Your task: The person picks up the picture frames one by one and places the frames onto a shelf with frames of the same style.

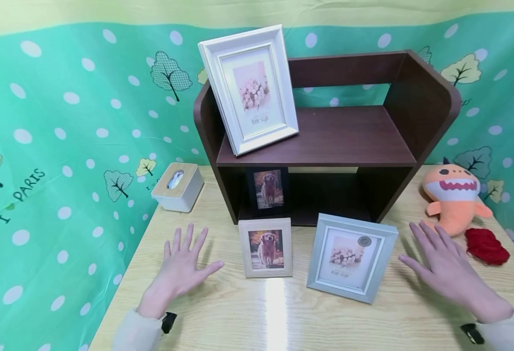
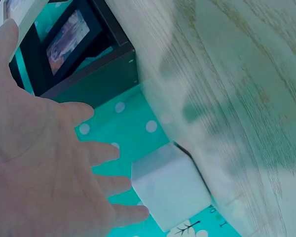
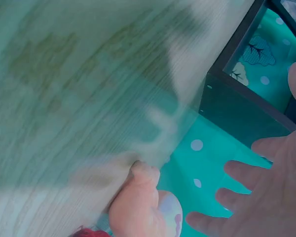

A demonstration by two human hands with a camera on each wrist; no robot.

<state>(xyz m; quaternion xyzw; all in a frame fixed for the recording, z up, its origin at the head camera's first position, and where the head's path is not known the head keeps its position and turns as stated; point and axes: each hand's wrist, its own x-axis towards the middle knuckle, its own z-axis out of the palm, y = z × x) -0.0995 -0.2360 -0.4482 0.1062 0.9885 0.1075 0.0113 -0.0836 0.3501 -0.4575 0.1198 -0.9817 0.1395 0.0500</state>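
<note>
My left hand (image 1: 178, 270) hovers over the table's left part with fingers spread, holding nothing. Just right of it stands a small cream picture frame (image 1: 243, 248) with a dog photo. My right hand (image 1: 447, 263) is likewise spread and holds nothing, beside a light blue-grey frame (image 1: 349, 258) with a flower print and a round sticker. Behind them is a dark brown two-tier shelf (image 1: 353, 136). A tilted white frame (image 1: 261, 92) with a flower print leans on its upper tier at the left. In the lower tier stands a black frame (image 1: 269, 191) with a dog photo.
A white tissue box (image 1: 179, 187) with a wooden lid stands left of the shelf. To its right sit an orange shark plush (image 1: 453, 200) and a dark red cloth-like bundle (image 1: 487, 246). A green dotted curtain (image 1: 77, 146) hangs behind the wooden table (image 1: 222, 312).
</note>
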